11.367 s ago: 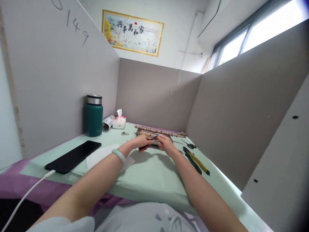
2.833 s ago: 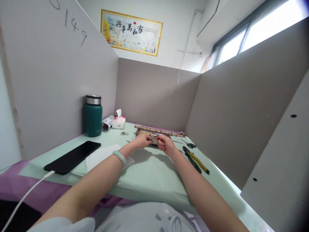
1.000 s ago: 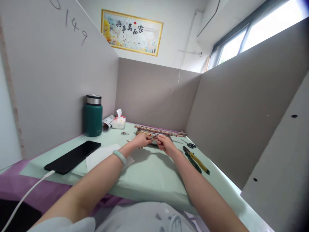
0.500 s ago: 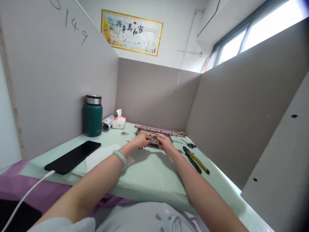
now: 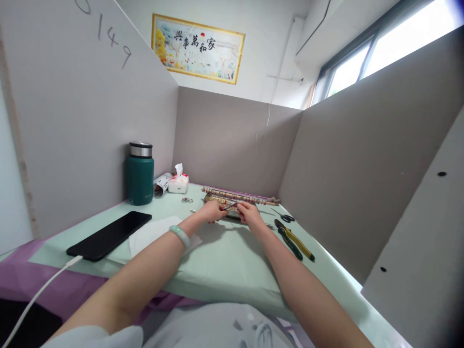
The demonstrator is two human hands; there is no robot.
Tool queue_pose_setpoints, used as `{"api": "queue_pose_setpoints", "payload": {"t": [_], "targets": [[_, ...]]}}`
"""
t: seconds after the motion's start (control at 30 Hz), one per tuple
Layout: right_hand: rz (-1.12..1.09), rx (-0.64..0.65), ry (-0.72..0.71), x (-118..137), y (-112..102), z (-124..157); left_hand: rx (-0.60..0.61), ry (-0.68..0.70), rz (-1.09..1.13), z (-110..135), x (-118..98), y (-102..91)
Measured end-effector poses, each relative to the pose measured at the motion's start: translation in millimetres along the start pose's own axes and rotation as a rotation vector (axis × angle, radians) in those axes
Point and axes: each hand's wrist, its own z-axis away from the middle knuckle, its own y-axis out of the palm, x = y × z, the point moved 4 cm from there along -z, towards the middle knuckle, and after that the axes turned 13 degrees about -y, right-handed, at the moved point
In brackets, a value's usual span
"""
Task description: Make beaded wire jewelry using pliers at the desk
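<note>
Both hands meet at the far middle of the table, close to each other. My left hand [image 5: 213, 211], with a pale green bangle [image 5: 180, 236] on its wrist, is closed around a slim dark tool [image 5: 230, 206] that looks like tweezers. Its tip points right, toward my right hand [image 5: 249, 212]. The fingers of that hand are pinched together at the tip; whatever they hold is too small to make out. Just behind the hands lies a shallow tray [image 5: 210, 197] of small gold and red pieces, partly covered by them. Beyond it rest rods [image 5: 250, 197] strung with small rings or beads.
Pliers [image 5: 294, 240] with green and yellow handles and black scissors [image 5: 286, 217] lie at right. Leftward are a phone [image 5: 110, 235] on a white cable, white paper [image 5: 148, 235], a green bottle [image 5: 139, 174], a tissue pack [image 5: 179, 182] and small rings [image 5: 187, 200]. Grey partitions [image 5: 235, 140] enclose the table.
The dark tool has tilted slightly, and my right hand's fingers have shifted a little to the right. My left hand stays almost in place.
</note>
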Motion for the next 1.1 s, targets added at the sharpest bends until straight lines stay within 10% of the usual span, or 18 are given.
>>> {"api": "queue_pose_setpoints", "payload": {"t": [1.1], "targets": [[0.046, -0.03, -0.048, 3.3, 3.4, 1.5, -0.028, 0.044, -0.01, 0.5, 0.0, -1.3]]}}
